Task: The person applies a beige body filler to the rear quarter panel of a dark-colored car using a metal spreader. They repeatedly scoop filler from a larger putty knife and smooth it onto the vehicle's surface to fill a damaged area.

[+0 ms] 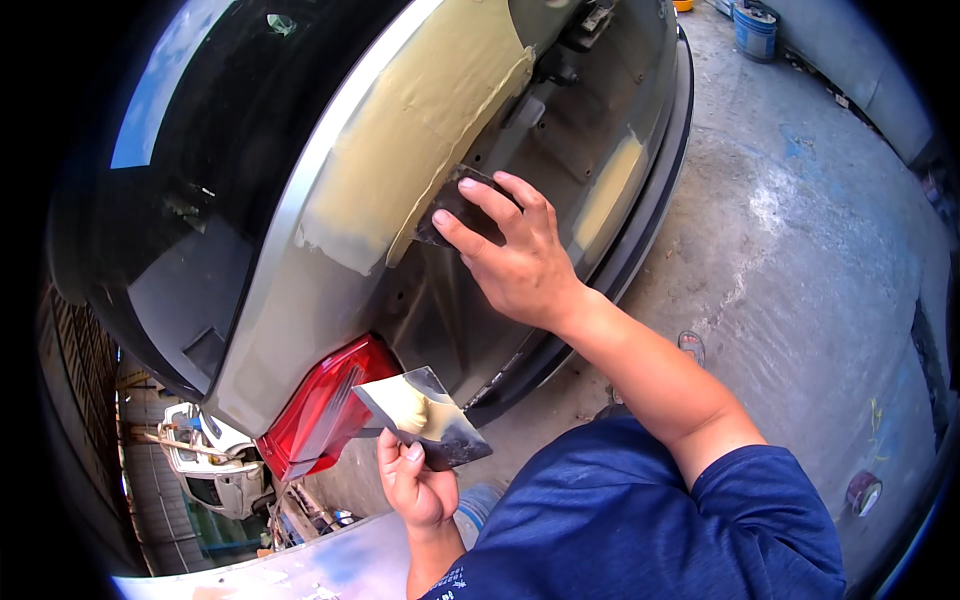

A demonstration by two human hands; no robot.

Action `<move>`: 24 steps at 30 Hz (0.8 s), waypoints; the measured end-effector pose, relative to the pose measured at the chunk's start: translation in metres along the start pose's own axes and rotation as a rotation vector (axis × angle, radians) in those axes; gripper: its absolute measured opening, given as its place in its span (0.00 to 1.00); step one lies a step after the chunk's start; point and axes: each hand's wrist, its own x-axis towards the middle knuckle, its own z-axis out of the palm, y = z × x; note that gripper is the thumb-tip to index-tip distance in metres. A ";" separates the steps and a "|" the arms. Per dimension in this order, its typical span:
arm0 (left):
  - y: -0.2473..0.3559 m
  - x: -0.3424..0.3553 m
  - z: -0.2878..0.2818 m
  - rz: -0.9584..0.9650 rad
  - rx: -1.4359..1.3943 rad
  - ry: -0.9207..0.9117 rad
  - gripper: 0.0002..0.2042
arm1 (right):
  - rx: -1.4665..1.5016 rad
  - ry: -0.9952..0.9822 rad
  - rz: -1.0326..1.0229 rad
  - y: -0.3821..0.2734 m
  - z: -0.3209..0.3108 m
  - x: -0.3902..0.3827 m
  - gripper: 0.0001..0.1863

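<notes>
One dark, flat spreader point(458, 200) is at the ridged edge of a large cream filler patch point(420, 120), where the car's point(255, 335) rear panel turns into the darker recess; the fingers partly hide how much of it touches the surface. The right hand point(525, 265) has three fingertips in view on the spreader's face; its thumb cannot be seen, so I cannot tell how it grips underneath. The left hand point(420, 490), well apart from the right, pinches one square palette point(460, 438) by its lower left edge, the thumb on top. One thick lump of cream filler point(408, 408) sits on the palette, nearer its left edge than its dark lower right corner.

Just beside the palette is one red tail light point(320, 405), at the panel's lower corner. A second, smaller filler patch point(612, 190) lies across the recess, near the one dark bumper edge point(645, 225). One dark rear window point(250, 170) fills the panel's other side.

Farther out, the concrete floor point(780, 270) carries one blue bucket point(755, 38) near the wall and one small round can point(863, 493).
</notes>
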 end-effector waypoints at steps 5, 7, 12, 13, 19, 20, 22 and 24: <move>0.002 0.002 0.004 0.008 -0.021 0.009 0.22 | 0.006 0.011 0.046 0.002 -0.012 0.006 0.25; 0.002 0.000 0.005 0.016 -0.016 0.012 0.22 | 0.012 0.027 0.039 0.006 -0.013 0.013 0.25; 0.002 0.002 0.004 0.003 0.006 -0.035 0.23 | 0.007 0.023 0.013 0.018 -0.005 0.010 0.25; 0.003 0.002 0.004 0.004 0.010 -0.034 0.23 | 0.004 0.008 0.016 0.019 -0.006 0.007 0.25; 0.003 0.001 0.009 0.019 0.006 -0.028 0.23 | 0.023 0.034 0.031 0.019 -0.019 0.018 0.26; 0.003 0.001 0.009 0.018 0.022 -0.039 0.24 | 0.015 0.036 0.014 0.023 -0.017 0.021 0.27; 0.002 0.006 0.012 0.035 0.020 -0.073 0.24 | 0.021 0.056 -0.016 0.034 -0.013 0.017 0.28; 0.002 0.007 0.014 0.065 0.026 -0.095 0.24 | 0.015 0.028 -0.020 0.037 -0.016 0.010 0.28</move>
